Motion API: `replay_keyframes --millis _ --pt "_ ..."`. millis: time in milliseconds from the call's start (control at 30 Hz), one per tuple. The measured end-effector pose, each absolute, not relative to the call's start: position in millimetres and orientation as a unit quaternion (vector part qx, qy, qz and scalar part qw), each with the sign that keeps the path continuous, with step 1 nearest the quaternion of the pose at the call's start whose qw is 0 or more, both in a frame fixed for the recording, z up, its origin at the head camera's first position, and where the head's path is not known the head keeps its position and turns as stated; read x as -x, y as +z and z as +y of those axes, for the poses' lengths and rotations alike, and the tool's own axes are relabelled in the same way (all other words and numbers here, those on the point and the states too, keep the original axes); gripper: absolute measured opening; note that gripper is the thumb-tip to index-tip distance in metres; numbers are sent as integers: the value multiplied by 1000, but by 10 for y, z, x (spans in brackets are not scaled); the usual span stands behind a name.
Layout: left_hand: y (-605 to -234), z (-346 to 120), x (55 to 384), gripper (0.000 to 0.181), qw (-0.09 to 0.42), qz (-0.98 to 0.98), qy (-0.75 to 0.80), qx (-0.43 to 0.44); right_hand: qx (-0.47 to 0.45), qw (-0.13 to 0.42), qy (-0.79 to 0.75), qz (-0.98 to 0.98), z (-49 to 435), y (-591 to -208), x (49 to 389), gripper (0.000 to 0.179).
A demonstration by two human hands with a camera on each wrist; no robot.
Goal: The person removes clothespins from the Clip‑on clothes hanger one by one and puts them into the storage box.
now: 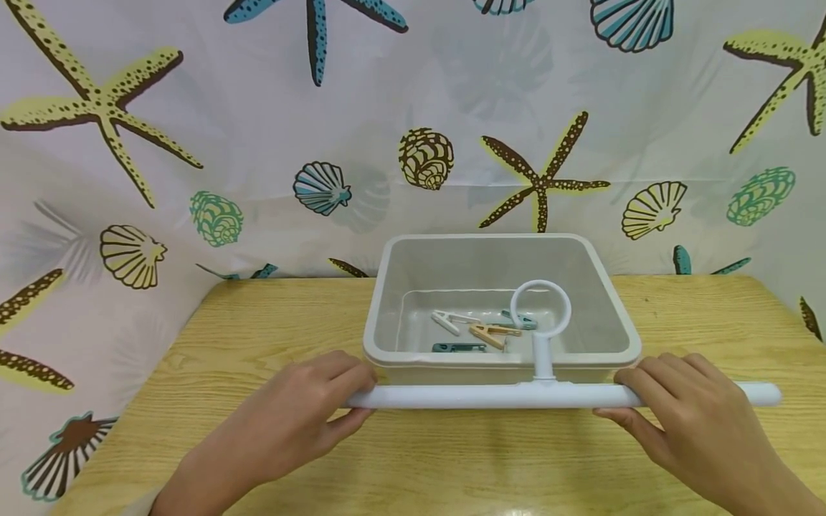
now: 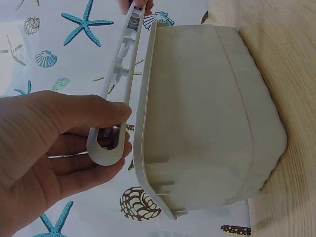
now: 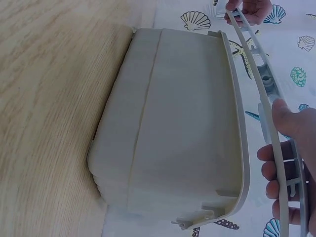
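Note:
A long white plastic hanger [image 1: 452,396] with a ring on a short stem [image 1: 543,358] is held level in front of a bin. My left hand [image 1: 303,412] grips its left end, thumb below and fingers above. Toward its right end, my right hand [image 1: 690,416] holds it the same way, and the tip sticks out past the fingers. Seen from the left wrist, the hanger's underside [image 2: 118,74] is a hollow frame with small fittings inside. The right wrist view shows the right thumb and fingers around this frame [image 3: 269,113].
Behind the hanger stands a grey plastic bin [image 1: 387,301] on a wooden table [image 1: 271,322]. Several clothespins lie in it, among them a white one [image 1: 445,322], an orange one [image 1: 487,334] and a dark green one [image 1: 458,347]. A sea-patterned curtain [image 1: 258,143] hangs behind.

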State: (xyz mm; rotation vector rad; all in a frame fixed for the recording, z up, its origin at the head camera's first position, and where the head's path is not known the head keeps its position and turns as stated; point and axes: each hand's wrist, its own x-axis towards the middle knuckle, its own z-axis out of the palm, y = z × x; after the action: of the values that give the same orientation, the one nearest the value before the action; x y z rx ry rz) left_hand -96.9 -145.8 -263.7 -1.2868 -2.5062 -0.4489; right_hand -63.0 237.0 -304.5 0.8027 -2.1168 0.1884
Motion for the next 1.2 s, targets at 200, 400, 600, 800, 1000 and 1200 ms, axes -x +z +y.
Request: replay_keyframes --millis 200,400,600,800,1000,1200 --pt "-2658 -1474 937 25 142 -867 -153 453 -329 436 80 -834 2351 -3044 622 56" --pt "-2690 -1488 910 28 157 -856 -161 465 -335 429 73 -836 2360 -3066 576 56" --pt "-2722 -1486 888 36 171 -845 -161 480 -352 439 81 -823 2353 -3069 556 54" --pt "-2741 -1475 870 33 160 -850 -153 478 -349 427 80 -831 2377 -3099 525 54" --pt "-2749 -1457 845 27 142 -849 -158 485 -354 426 80 -829 2373 -3117 505 53" --pt "-2755 -1434 821 22 133 -847 -160 489 -355 433 84 -824 2370 -3133 472 53"
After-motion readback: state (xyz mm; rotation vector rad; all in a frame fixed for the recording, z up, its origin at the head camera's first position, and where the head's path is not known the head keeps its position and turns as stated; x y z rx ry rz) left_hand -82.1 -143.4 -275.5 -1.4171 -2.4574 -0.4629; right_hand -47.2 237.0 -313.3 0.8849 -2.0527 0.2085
